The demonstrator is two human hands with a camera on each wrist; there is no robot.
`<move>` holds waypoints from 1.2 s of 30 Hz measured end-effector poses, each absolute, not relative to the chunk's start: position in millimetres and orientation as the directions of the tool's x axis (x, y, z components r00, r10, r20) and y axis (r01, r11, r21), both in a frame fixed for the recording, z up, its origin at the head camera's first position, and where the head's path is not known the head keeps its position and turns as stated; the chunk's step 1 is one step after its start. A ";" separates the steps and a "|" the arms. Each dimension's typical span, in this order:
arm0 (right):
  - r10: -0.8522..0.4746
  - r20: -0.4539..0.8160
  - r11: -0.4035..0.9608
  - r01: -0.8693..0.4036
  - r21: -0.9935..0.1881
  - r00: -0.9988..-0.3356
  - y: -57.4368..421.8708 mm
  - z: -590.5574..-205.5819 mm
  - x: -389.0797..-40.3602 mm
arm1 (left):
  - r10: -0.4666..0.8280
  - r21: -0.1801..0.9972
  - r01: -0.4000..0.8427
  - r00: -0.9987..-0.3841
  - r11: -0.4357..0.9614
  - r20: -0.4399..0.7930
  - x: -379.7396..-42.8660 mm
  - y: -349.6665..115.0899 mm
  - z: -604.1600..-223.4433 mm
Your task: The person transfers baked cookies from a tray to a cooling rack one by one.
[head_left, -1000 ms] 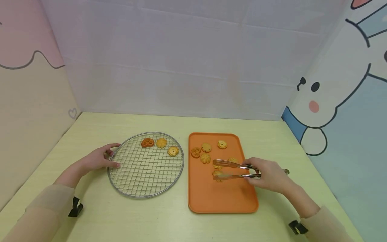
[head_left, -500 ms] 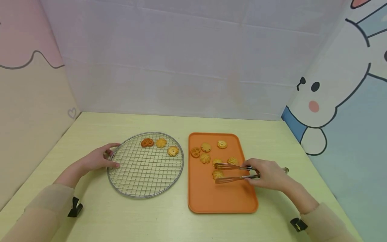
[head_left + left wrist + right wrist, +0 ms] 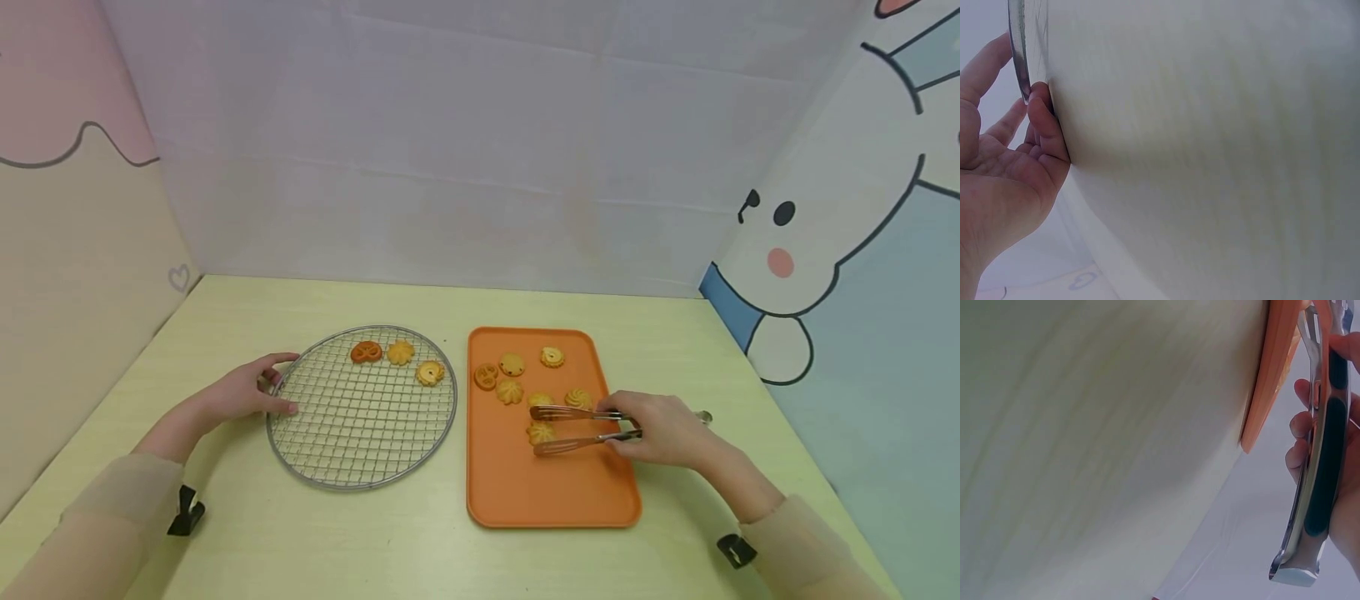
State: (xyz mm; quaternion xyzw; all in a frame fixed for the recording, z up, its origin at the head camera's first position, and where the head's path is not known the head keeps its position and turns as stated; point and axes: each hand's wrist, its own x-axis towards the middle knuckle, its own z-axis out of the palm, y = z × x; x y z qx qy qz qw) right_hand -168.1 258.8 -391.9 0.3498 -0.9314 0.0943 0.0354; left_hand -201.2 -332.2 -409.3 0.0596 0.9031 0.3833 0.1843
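My left hand (image 3: 243, 393) grips the near-left rim of a round wire cooling rack (image 3: 352, 433), thumb over the edge. In the left wrist view the metal rim (image 3: 1018, 56) runs between thumb and curled fingers. A pretzel-shaped cookie (image 3: 366, 352), a flower-shaped cookie (image 3: 401, 352) and a ring-shaped cookie (image 3: 431, 373) lie on the rack. My right hand (image 3: 663, 429) holds metal tongs (image 3: 573, 413) with dark grips (image 3: 1325, 462). The tongs stand spread above an orange tray (image 3: 555, 496), their tips on either side of a star-shaped cookie (image 3: 541, 432).
Several other cookies lie on the tray, among them a swirl cookie (image 3: 578, 398), a pretzel cookie (image 3: 486, 377) and a round cookie (image 3: 512, 364). Rack and tray stand side by side on a pale wooden table (image 3: 360, 546), with walls at the back and both sides.
The tongs have shifted slightly toward me over the tray, so the star-shaped cookie now lies between their tips. My left hand and the rack have stayed in place.
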 end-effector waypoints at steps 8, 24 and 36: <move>-0.672 0.109 0.708 -0.679 -0.193 -0.732 261.2 -393.8 -170.3 | 0.245 0.710 -0.039 -0.924 0.703 -0.294 -200.1 -330.7 -407.3; -0.676 0.098 0.701 -0.679 -0.217 -0.730 264.6 -397.6 -171.4 | 0.239 0.706 -0.035 -0.928 0.707 -0.285 -198.6 -330.1 -406.5; -0.697 0.140 0.681 -0.710 -0.180 -0.703 263.9 -393.5 -170.2 | 0.238 0.704 -0.035 -0.928 0.709 -0.286 -197.7 -329.1 -404.3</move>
